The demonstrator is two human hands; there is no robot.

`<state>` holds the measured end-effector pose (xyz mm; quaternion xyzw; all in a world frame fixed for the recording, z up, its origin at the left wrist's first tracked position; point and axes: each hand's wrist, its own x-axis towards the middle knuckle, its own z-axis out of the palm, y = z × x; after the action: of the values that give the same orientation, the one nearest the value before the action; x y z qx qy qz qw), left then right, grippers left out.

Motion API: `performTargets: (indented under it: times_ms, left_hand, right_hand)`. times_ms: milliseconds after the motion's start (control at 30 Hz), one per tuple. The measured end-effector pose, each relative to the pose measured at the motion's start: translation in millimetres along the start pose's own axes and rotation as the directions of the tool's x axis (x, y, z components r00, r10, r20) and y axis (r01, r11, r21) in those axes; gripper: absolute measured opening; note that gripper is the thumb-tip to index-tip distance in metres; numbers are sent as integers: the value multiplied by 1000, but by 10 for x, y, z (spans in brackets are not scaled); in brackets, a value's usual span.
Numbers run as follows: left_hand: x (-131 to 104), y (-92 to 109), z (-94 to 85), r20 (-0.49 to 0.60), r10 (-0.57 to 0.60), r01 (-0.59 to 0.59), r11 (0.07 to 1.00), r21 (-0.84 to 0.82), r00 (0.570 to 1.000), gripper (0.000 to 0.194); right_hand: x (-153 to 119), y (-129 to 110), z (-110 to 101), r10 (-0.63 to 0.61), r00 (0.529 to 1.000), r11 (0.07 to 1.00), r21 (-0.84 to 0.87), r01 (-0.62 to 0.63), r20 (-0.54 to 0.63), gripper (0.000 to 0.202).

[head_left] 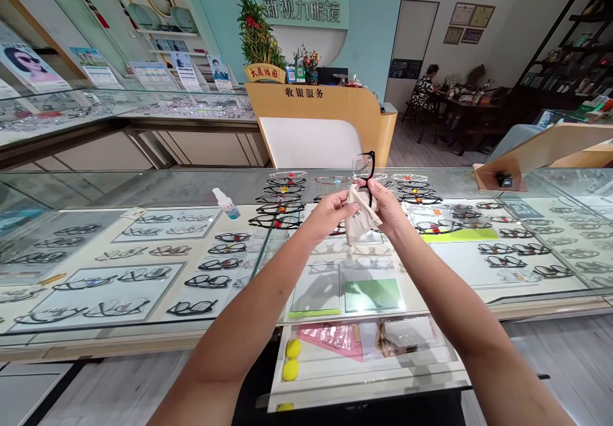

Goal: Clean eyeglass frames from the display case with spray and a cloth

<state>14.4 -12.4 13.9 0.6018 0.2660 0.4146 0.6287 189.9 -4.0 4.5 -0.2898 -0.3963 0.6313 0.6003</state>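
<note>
Glasses (364, 165) with a black frame are held up above the glass table (143, 186), just over both hands, with one clear lens showing at the top. The right hand (389, 207) has its grip closed on the frame from the right side, and the left hand (330, 209) has its grip closed on a beige cloth (360, 220), which is pressed against the lower part of the glasses and hangs down between the two hands. A small spray bottle (226, 202) lies on the table, well to the left of the hands, and rows of display frames (278, 205) lie under the glass
</note>
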Motion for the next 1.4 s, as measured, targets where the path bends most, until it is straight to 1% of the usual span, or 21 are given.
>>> performTargets:
  times_ms: [67,133,233,333,433,533,633,700,733,800,933,1000,1067,1133,1200,1267,1300,1333,1367,1400]
  left_hand:
    - [-14,6,4,14,5,-6,1000,8,1000,55]
    - [-9,-11,20,5,27,-27,1000,11,1000,58]
    - [26,-66,65,-55,69,-68,997,23,996,63]
    - [55,-120,111,-136,95,-92,995,27,986,70]
    - [60,-160,129,-236,140,-132,990,51,962,68]
    - [64,-195,107,-317,228,-204,973,108,921,63]
    - [83,-222,62,-358,279,-242,959,146,891,63]
    - [97,-232,32,-370,280,-237,958,159,886,67]
    - [102,-235,18,-362,274,-230,960,159,891,69]
    - [108,-236,-6,-319,245,-211,968,137,916,73]
    - [84,-202,-19,-157,160,-155,987,45,974,74]
    - [61,-169,-1,-86,157,-155,987,32,984,71]
    - [40,-143,30,-65,186,-182,982,55,980,69]
    - [29,-134,66,-115,218,-208,974,94,969,68]
    - [27,-139,97,-218,250,-226,965,131,943,66]
    - [27,-147,114,-330,305,-259,949,177,893,63]
    - [28,-147,116,-368,335,-277,939,203,867,62]
    - [29,-145,112,-389,360,-290,930,227,848,62]
    - [31,-140,102,-393,375,-297,923,245,840,64]
    - [32,-134,86,-383,377,-296,921,255,843,66]
  right_hand:
    - [-5,-6,7,6,1000,1000,1,-6,-3,53]
    - [-5,0,11,-6,1000,1000,1,6,-4,53]
    - [3,34,13,-29,1000,999,-14,29,-5,55]
    - [1,83,32,-25,1000,1000,-9,25,8,56]
    - [-24,119,86,-24,1000,1000,8,24,9,54]
    - [-61,131,141,-38,999,999,-28,38,14,52]
    - [-86,126,161,-96,994,989,-105,100,42,47]
    - [-93,115,159,-112,992,984,-137,118,49,47]
    - [-94,106,156,-105,993,985,-136,110,47,48]
    - [-94,77,153,-69,997,992,-101,73,41,48]
    - [-80,7,138,-27,999,1000,3,27,25,48]
    - [-67,-10,119,-26,1000,999,29,26,7,49]
    - [-61,-1,107,-16,1000,999,31,17,-12,49]
    - [-68,29,116,-5,1000,1000,29,5,-13,49]
    - [-87,70,150,0,1000,999,41,0,20,49]
    - [-110,109,193,-1,998,998,58,-3,62,50]
    - [-118,125,210,-1,997,998,58,-3,76,50]
    - [-123,137,221,-2,997,999,53,-2,81,50]
    - [-123,146,223,-5,997,999,47,1,78,49]
    - [-119,151,217,-9,997,999,42,6,71,49]
